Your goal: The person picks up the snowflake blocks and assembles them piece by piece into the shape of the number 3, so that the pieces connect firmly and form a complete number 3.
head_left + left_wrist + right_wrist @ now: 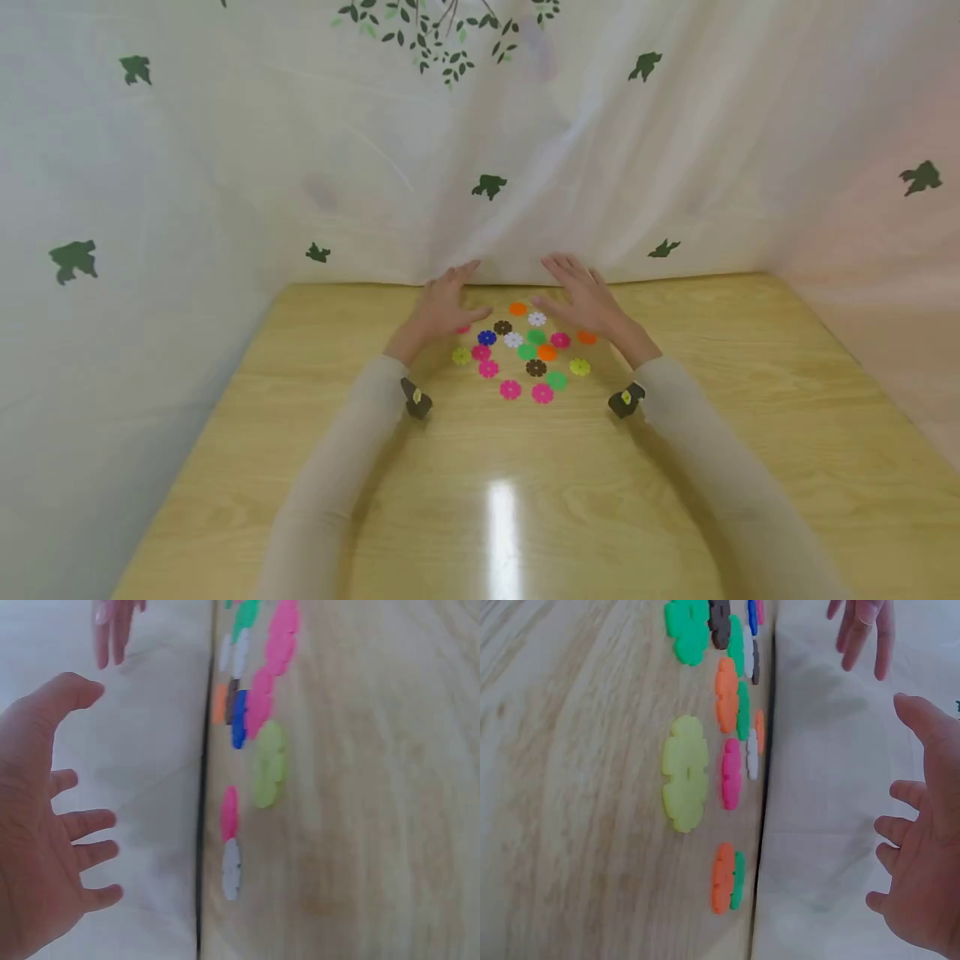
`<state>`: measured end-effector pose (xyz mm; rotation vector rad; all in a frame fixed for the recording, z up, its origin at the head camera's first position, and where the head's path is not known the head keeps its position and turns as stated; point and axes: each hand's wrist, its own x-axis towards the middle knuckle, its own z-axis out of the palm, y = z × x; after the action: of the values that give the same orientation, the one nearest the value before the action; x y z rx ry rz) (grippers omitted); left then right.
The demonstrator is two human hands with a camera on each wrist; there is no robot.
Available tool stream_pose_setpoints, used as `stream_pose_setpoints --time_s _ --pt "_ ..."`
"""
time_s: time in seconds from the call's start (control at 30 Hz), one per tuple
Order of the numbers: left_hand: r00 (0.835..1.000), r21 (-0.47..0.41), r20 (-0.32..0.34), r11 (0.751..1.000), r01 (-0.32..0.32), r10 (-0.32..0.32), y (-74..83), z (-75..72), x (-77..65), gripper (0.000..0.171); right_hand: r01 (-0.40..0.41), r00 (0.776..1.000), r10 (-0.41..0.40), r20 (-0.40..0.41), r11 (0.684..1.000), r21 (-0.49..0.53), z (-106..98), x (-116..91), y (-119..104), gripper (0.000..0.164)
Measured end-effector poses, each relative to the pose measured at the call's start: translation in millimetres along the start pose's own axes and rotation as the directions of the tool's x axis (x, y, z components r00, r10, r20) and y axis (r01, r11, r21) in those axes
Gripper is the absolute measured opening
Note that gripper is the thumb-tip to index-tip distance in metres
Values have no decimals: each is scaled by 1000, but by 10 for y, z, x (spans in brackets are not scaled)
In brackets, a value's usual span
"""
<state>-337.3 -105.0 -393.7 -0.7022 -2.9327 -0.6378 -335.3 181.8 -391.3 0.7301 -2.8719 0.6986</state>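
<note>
Flat flower-shaped plastic discs in several colours lie spread on the wooden table. My left hand (444, 307) hovers at the left of the spread, fingers apart and nothing held. On the other side, my right hand (587, 302) is likewise spread above the table and holds nothing. Between the hands are an orange disc (517, 309), a white disc (537, 319) and a blue disc (487, 337). A yellow-green disc (269, 765) shows large in the left wrist view. In the right wrist view, a yellow disc (685, 774) lies beside a pink disc (731, 774).
A pale cloth (405, 167) printed with leaves and green birds hangs behind the table and at its sides. The wooden table top (570, 500) stretches toward me, with a bright reflection near the front. Dark wrist cameras (417, 399) are strapped to both sleeves.
</note>
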Motion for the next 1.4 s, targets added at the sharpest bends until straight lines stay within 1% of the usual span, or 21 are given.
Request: stream_pose_setpoints --time_s 0.07,0.13,0.23,0.3,0.4,0.47,0.6,0.67,0.77,0.83,0.9,1.03,1.13,1.3,1.4 --pt "1000 -121 20 993 9 -7 -68 -52 -18 89 14 1000 -14 -8 998 68 -23 1 14 76" --pt "999 -255 52 967 23 -10 -149 -106 -57 86 12 1000 -12 -3 986 169 -62 -19 25 75" --pt "995 -379 103 924 42 -3 -273 -199 -137 81 -10 1000 3 22 949 315 -143 -68 24 72" --pt "992 -428 128 902 54 2 -345 -252 -182 77 -1 999 -15 37 917 398 -201 -94 25 68" --pt "987 -442 161 894 73 -1 -432 -306 -223 71 37 996 -69 51 880 473 -272 -133 24 61" --pt "982 -436 187 895 97 -15 -485 -307 -243 69 55 992 -104 71 865 499 -286 -167 18 57" --pt "974 -406 226 907 115 -22 -567 -268 -251 69 63 981 -148 128 858 509 -275 -261 -1 54" --pt "971 -402 237 908 117 -20 -597 -239 -247 69 60 971 -170 165 852 520 -242 -306 -8 53" --pt "966 -408 258 903 136 -30 -635 -206 -240 67 62 955 -204 217 848 526 -170 -371 -25 54" --pt "962 -413 271 898 152 -38 -661 -187 -230 66 67 942 -225 248 852 519 -112 -411 -41 53" --pt "959 -418 281 893 165 -45 -689 -164 -217 65 78 930 -240 278 868 491 -47 -448 -55 53" --pt "958 -421 282 892 164 -43 -752 -128 -191 62 95 896 -267 355 896 435 68 -505 -98 49" --pt "959 -426 281 890 165 -44 -781 -108 -181 60 95 871 -277 406 905 415 140 -538 -119 46" --pt "956 -439 287 879 185 -57 -802 -103 -164 54 78 852 -263 452 918 388 213 -569 -149 41" --pt "953 -432 297 882 187 -57 -804 -115 -154 52 94 850 -264 456 927 363 233 -561 -167 38"
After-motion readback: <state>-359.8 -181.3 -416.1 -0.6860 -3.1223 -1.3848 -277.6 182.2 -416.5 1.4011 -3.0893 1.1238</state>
